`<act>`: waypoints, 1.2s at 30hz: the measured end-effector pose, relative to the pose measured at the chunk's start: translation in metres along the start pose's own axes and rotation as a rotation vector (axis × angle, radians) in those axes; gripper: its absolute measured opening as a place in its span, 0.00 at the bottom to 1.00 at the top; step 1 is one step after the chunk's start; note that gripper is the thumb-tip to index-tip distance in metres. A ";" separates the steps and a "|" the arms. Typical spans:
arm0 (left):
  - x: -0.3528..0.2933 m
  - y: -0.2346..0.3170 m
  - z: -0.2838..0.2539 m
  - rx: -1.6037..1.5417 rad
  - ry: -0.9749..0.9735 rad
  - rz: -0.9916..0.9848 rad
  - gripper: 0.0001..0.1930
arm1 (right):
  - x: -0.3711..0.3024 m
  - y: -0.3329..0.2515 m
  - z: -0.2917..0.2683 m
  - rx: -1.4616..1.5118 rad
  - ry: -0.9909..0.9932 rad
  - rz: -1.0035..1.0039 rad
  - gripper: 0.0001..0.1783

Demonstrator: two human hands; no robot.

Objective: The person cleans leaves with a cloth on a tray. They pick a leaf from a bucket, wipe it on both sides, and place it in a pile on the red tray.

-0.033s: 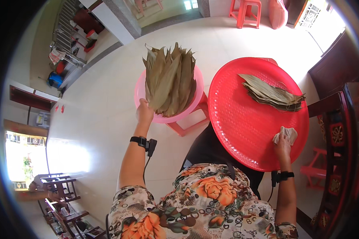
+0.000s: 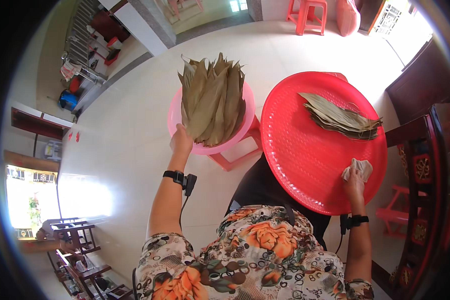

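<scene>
A thick bundle of long, dull olive-green bamboo leaves (image 2: pixel 212 102) stands in a pink plastic basin (image 2: pixel 248 112). My left hand (image 2: pixel 181 141) is at the basin's near left rim, its fingers closed at the left edge of the leaves; the fingertips are partly hidden. To the right, a large round red tray (image 2: pixel 305 150) rests partly over my lap. A flat stack of leaves (image 2: pixel 341 117) lies across its upper right. At the tray's lower right, my right hand (image 2: pixel 355 185) grips a crumpled whitish cloth (image 2: pixel 361 170) and presses it on the tray surface.
The basin rests on a pink stool (image 2: pixel 230 162). Dark carved wooden furniture (image 2: pixel 421 170) stands close on my right, beside another red stool (image 2: pixel 400 212). Farther off are a red stool (image 2: pixel 311 15) and a reddish sack (image 2: pixel 348 19). Wooden chairs (image 2: pixel 82 240) are at the left.
</scene>
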State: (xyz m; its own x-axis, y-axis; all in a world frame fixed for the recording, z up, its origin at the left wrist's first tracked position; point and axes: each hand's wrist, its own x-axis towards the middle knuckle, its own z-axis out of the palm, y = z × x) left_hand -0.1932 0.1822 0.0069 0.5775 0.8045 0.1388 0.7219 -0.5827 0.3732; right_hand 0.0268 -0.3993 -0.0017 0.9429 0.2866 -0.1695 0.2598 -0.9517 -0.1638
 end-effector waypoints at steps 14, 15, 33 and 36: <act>0.008 0.108 -0.005 0.084 -0.318 0.414 0.07 | 0.002 0.007 0.012 0.000 -0.023 -0.002 0.40; 0.006 0.137 0.000 -0.074 -0.336 0.500 0.08 | 0.003 0.015 0.021 -0.066 0.057 -0.028 0.41; 0.013 0.358 0.181 0.334 -0.518 1.061 0.28 | -0.009 -0.013 0.018 -0.314 0.072 0.068 0.24; 0.011 0.345 0.176 0.239 -0.390 1.164 0.21 | -0.010 -0.011 0.023 -0.358 0.112 0.060 0.20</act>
State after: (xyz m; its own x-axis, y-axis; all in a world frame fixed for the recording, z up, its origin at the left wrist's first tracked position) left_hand 0.1292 -0.0306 -0.0248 0.9637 -0.2660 -0.0216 -0.2653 -0.9637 0.0304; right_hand 0.0101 -0.3890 -0.0206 0.9705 0.2343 -0.0576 0.2411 -0.9504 0.1967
